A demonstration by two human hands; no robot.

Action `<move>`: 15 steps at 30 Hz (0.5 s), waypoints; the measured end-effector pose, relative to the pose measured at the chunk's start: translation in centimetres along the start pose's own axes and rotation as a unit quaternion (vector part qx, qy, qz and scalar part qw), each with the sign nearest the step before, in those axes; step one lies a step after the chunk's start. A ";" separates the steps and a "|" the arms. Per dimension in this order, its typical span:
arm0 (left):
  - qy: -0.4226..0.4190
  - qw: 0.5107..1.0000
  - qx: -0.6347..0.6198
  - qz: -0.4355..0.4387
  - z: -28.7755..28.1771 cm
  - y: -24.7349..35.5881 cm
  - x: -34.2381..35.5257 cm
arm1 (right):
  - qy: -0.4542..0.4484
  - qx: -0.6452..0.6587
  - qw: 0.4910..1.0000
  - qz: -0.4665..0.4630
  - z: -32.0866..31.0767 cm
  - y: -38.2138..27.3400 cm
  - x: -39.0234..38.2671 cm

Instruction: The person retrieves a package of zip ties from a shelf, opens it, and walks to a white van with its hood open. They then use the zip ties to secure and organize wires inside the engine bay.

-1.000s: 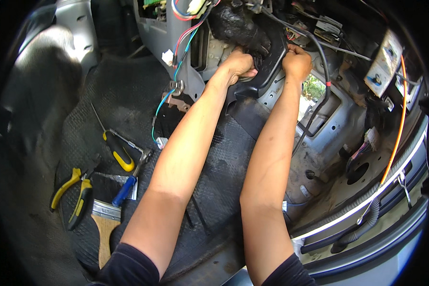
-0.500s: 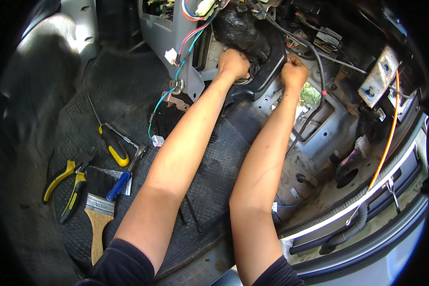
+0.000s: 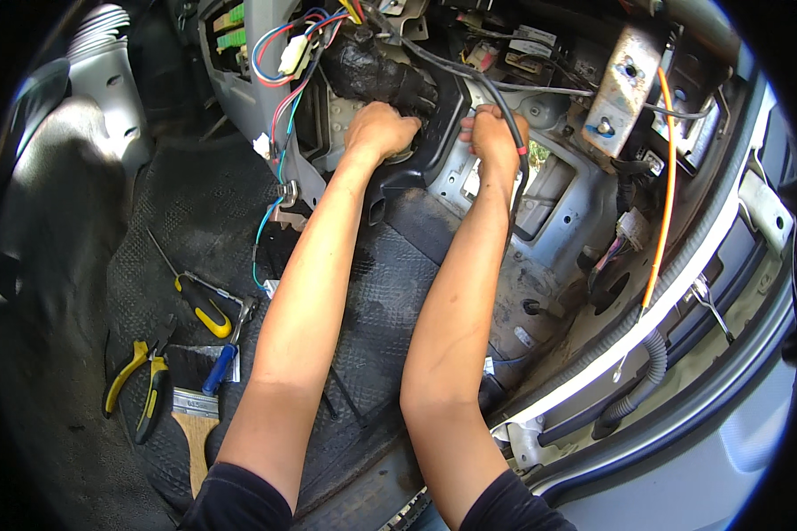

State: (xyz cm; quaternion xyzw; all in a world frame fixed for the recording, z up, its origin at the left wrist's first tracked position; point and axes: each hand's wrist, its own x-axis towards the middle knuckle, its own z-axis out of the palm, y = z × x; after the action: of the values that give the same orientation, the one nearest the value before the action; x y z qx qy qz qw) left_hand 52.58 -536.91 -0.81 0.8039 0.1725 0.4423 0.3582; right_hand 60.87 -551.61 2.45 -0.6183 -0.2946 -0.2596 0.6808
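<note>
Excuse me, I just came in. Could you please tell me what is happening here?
Inside a vehicle, someone reaches with two bare hands around a black plastic duct: left hand at its left side, right hand at its right, behind a black cable. What the fingers grip is hidden. Pliers, a screwdriver, a blue-handled ratchet and a paintbrush lie on the floor mat.

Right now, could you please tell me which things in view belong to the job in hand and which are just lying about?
Likely part of the job:
black plastic duct, between the left hand and the right hand
black wrapped part, beside the left hand
dark cable, crossing the right hand

Lying about, untouched:
yellow-and-black pliers
yellow-and-black screwdriver
blue-handled ratchet
flat paintbrush
</note>
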 end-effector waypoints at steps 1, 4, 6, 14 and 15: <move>0.016 0.999 -0.011 0.027 -0.1 0.1 -0.2 | -0.017 -0.011 1.000 0.018 0.1 -0.4 -0.6; -0.072 0.964 -0.252 -0.042 -0.3 0.5 -0.5 | -0.084 0.069 0.986 0.125 0.4 -0.7 -1.7; -0.106 0.935 -0.327 -0.081 -0.3 0.7 -0.6 | -0.101 0.102 0.976 0.163 0.1 -0.4 -1.6; -0.155 0.871 -0.447 -0.128 1.1 0.3 -0.3 | -0.204 0.155 0.954 0.153 -2.6 0.2 -1.3; -0.170 0.858 -0.466 -0.130 1.4 0.3 -0.3 | -0.207 0.155 0.953 0.155 -2.6 0.1 -1.4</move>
State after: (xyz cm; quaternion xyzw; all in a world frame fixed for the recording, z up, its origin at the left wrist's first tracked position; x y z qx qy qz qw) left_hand 53.58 -537.90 -1.31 0.5757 -0.0146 0.2767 0.7693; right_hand 60.21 -554.22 1.17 -0.5838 -0.3662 0.0317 0.7239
